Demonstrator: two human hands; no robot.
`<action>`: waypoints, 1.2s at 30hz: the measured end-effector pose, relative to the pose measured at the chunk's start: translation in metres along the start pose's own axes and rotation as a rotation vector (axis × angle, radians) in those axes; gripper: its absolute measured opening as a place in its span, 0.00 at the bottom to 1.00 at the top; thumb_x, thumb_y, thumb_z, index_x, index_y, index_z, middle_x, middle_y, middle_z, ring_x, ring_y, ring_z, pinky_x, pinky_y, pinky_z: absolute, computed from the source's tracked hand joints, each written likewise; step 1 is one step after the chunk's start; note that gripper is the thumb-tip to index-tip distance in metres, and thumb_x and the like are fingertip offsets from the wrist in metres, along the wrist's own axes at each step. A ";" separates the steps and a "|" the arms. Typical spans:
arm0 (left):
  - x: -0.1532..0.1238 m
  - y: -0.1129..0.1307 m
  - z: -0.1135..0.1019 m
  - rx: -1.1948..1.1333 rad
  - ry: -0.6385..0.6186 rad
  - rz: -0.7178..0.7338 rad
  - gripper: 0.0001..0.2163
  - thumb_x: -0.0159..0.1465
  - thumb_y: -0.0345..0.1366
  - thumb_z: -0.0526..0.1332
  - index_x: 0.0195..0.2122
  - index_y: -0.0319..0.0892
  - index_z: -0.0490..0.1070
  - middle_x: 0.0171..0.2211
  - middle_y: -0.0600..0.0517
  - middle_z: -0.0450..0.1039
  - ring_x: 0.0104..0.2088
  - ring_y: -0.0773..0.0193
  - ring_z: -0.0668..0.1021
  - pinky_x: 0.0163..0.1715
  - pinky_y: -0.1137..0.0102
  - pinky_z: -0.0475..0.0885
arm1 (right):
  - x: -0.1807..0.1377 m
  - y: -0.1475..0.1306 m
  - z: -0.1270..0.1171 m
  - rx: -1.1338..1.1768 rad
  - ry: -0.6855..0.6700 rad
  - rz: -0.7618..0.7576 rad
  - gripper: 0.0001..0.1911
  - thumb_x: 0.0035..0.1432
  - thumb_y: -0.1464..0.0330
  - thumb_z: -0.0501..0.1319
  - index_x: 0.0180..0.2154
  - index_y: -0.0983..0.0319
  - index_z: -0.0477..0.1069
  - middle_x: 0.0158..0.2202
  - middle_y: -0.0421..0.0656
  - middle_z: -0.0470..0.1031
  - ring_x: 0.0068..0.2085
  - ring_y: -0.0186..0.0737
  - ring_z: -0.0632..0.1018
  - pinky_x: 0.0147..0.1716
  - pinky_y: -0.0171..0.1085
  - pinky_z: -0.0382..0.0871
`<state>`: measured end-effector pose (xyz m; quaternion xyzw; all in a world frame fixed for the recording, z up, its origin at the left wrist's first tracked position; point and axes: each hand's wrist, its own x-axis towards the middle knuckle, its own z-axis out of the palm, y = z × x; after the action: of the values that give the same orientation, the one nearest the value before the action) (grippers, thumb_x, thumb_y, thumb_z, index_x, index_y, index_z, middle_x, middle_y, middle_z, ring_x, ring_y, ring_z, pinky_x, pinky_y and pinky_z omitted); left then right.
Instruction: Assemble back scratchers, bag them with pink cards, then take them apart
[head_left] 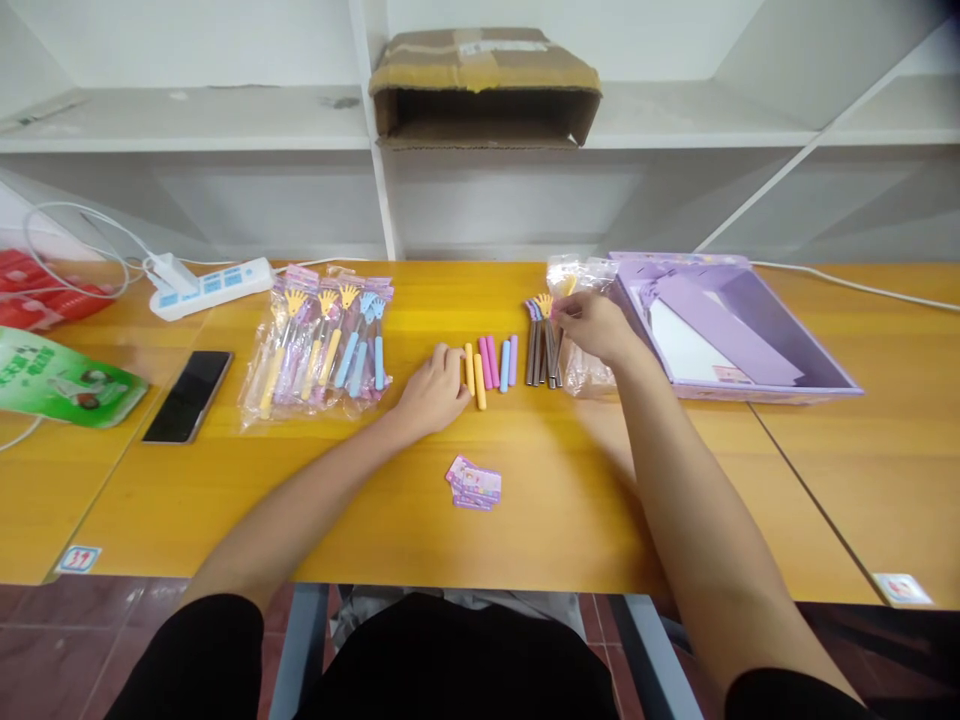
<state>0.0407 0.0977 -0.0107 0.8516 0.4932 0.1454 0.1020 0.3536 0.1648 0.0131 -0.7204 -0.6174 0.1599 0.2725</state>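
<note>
My left hand (437, 390) rests on the table with fingers curled, right beside two yellow handle tubes (480, 382); whether it grips anything is hidden. Next to those lie pink handle tubes (488, 362), a blue tube (505, 366) and a purple tube (513, 360). My right hand (596, 325) is closed in a pinch at the hand-shaped top of a back scratcher rod (557, 358). Beside it lie several metal back scratcher rods (535, 350) with purple and yellow heads. A clear plastic bag (589, 372) is partly under my right hand, with a yellow head showing inside.
Bagged back scratchers (322, 350) lie at left, near a phone (187, 397), a power strip (217, 288) and a green packet (67, 380). Small printed cards (475, 484) lie in front. A purple box (817, 350) stands at right; a cardboard box (487, 65) sits on the shelf.
</note>
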 end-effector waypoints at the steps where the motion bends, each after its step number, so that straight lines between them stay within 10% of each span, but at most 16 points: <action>1: 0.000 0.000 0.001 0.007 0.001 0.007 0.19 0.70 0.30 0.59 0.61 0.41 0.62 0.59 0.39 0.70 0.57 0.46 0.81 0.59 0.56 0.77 | 0.000 -0.001 0.000 -0.036 -0.011 -0.014 0.12 0.64 0.68 0.63 0.46 0.62 0.83 0.41 0.50 0.86 0.42 0.51 0.84 0.50 0.48 0.76; 14: 0.002 0.000 -0.004 -0.068 -0.015 0.017 0.15 0.74 0.34 0.55 0.61 0.42 0.63 0.61 0.37 0.70 0.58 0.47 0.80 0.61 0.54 0.75 | -0.008 -0.005 0.031 -0.284 0.111 -0.092 0.25 0.64 0.64 0.64 0.58 0.71 0.72 0.47 0.62 0.81 0.45 0.57 0.80 0.48 0.49 0.75; 24: 0.027 -0.097 -0.101 0.100 0.122 -0.334 0.09 0.72 0.36 0.58 0.47 0.41 0.75 0.49 0.39 0.78 0.55 0.44 0.77 0.61 0.51 0.71 | -0.009 -0.012 0.018 -0.321 0.099 -0.019 0.22 0.65 0.58 0.66 0.54 0.68 0.75 0.45 0.60 0.83 0.46 0.59 0.82 0.47 0.50 0.75; 30: 0.022 -0.132 -0.091 0.314 0.157 -0.444 0.30 0.68 0.48 0.67 0.62 0.31 0.68 0.62 0.27 0.69 0.65 0.32 0.70 0.67 0.47 0.65 | -0.018 -0.028 0.008 -0.254 0.090 0.000 0.19 0.67 0.55 0.66 0.50 0.63 0.79 0.46 0.57 0.85 0.48 0.60 0.83 0.48 0.51 0.75; 36: 0.024 -0.135 -0.081 0.292 0.268 -0.472 0.28 0.71 0.52 0.63 0.63 0.35 0.68 0.65 0.26 0.65 0.68 0.28 0.66 0.67 0.38 0.62 | -0.026 -0.046 0.000 -0.195 0.107 -0.056 0.14 0.68 0.60 0.63 0.47 0.60 0.81 0.46 0.54 0.86 0.47 0.59 0.83 0.47 0.50 0.76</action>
<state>-0.0859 0.1874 0.0261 0.6924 0.7022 0.1560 -0.0565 0.3114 0.1440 0.0374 -0.7334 -0.6345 0.0527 0.2382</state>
